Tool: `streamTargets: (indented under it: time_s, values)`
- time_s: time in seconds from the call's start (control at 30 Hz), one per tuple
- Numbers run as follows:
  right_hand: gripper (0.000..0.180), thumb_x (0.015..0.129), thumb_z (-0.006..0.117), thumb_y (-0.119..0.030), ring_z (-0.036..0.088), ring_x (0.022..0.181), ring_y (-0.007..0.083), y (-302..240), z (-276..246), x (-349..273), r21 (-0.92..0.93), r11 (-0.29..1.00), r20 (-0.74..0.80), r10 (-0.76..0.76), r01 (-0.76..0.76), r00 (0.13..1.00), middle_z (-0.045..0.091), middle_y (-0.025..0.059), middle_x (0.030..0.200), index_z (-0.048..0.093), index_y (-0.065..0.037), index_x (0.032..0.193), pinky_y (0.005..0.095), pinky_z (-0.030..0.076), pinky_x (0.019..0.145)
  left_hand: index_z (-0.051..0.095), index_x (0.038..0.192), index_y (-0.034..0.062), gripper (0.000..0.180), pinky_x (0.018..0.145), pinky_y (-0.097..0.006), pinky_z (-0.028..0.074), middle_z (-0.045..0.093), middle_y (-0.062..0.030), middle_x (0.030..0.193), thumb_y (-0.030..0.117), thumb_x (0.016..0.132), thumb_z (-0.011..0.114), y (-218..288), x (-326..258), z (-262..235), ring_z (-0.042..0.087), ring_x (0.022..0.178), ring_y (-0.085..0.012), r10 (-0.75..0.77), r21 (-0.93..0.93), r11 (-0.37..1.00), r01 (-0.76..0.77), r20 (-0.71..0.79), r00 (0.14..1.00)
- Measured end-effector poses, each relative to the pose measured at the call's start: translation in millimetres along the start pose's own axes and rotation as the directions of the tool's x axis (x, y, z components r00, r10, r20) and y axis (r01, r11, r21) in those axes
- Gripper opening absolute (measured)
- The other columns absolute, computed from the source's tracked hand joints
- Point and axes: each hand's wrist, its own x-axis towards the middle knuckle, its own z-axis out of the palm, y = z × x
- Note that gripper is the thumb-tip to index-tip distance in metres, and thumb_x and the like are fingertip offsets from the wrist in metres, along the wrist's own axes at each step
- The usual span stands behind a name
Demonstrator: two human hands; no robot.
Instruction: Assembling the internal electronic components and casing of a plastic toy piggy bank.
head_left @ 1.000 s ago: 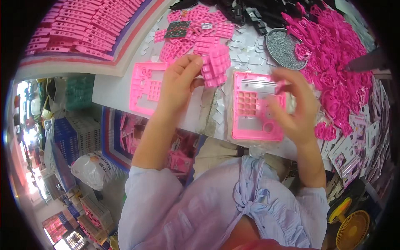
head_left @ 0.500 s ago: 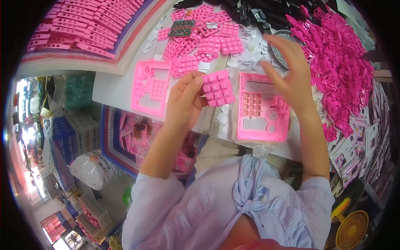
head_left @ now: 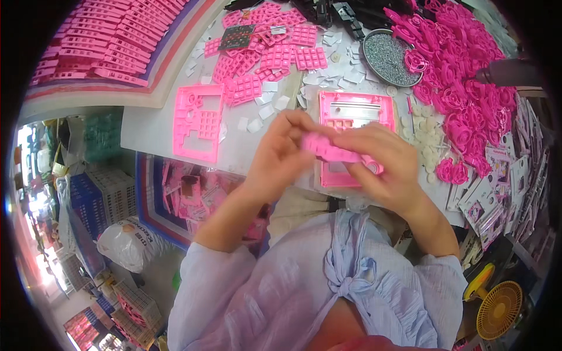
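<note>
Head view: both hands pinch one pink keypad mat.
Left hand (head_left: 281, 153) and right hand (head_left: 383, 164) grip the keypad mat (head_left: 329, 150) together above the pink front shell (head_left: 356, 111); at ten o'clock, a second shell (head_left: 199, 121) lies unfilled.

- Keypad mat (head_left: 331, 151) sat between left hand (head_left: 280, 157) and right hand (head_left: 383, 167), above the housing panel (head_left: 357, 117).
- Second panel (head_left: 199, 121) lay left on the table (head_left: 146, 126).
- Screw dish (head_left: 387, 57) stood behind.

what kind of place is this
Probably a small assembly workshop for plastic gadgets: piles of pink keypad pieces, pink front shells, and a round tray of tiny screws crowd the worktable.
</note>
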Motion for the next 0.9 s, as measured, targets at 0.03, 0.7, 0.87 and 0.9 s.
streamTargets:
  time_s: [0.03,0.7,0.87,0.9]
  values:
    - [0.031,0.078,0.074,0.001,0.069,0.082,0.0233,-9,-5,-4,0.072,0.99,0.032,0.121,-0.123,0.992,0.071,0.0091,0.099,0.073,-0.005,0.109,0.0343,0.057,0.071,0.055,0.123,0.0027,0.03,0.087,-0.027,0.053,0.065,-0.0101,0.118,0.003,0.095,0.066,-1,-7,2,0.064,0.103,-0.0117,-0.025,0.138,0.99,0.021,0.032,0.999]
    - [0.02,0.086,0.072,-0.018,0.066,0.068,0.0265,52,-7,11,-0.261,0.867,0.228,0.483,-0.425,0.845,0.069,0.0138,0.082,0.07,-0.001,0.097,0.0373,0.052,0.064,0.065,0.122,0.006,0.041,0.055,-0.028,0.045,0.062,-0.0033,0.076,0.006,0.083,0.078,2,-29,-9,0.053,0.057,-0.0126,-0.049,0.836,0.547,0.045,-0.022,0.999]
    - [0.045,0.084,0.076,-0.031,0.066,0.095,0.0313,41,-6,-4,-0.507,0.854,0.091,0.189,-0.118,0.978,0.065,0.0132,0.116,0.066,-0.007,0.12,0.0397,0.054,0.075,0.068,0.114,0.0065,0.033,0.054,-0.031,0.045,0.062,-0.0043,0.078,0.005,0.082,0.077,-2,-18,-12,0.053,0.058,-0.017,0.063,0.862,0.499,-0.095,0.073,0.995]
    - [0.053,0.084,0.076,-0.035,0.064,0.106,0.0332,37,-14,-8,-0.529,0.845,0.113,0.157,-0.074,0.981,0.061,0.0137,0.126,0.063,-0.008,0.127,0.0415,0.054,0.082,0.068,0.113,0.0066,0.032,0.054,-0.031,0.045,0.062,-0.0046,0.078,0.006,0.082,0.076,2,-16,-13,0.053,0.058,-0.0176,0.07,0.868,0.488,-0.085,0.057,0.996]
